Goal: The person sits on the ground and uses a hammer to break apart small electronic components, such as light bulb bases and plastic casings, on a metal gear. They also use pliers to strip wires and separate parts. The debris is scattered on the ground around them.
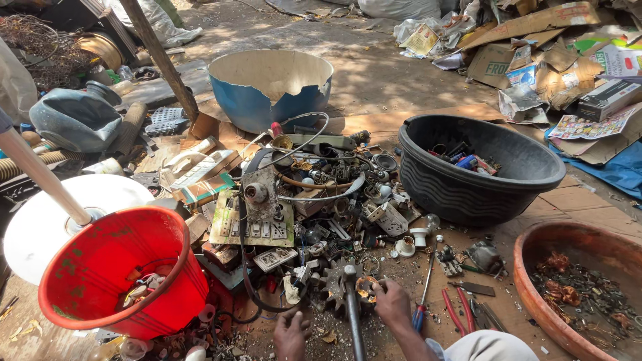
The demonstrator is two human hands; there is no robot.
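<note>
Head view — scrap pile (314, 200) crowds both hands (374, 314) — red bucket (120, 267) beside.

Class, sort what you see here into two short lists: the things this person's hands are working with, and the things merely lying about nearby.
In hand:
- right hand on a small round copper-wound part
- left hand on the ground beside a grey toothed metal gear
- dark metal hammer between them

Lying about:
- red plastic bucket
- black plastic tub
- broken blue basin
- red-handled pliers
- torn cardboard boxes
</note>
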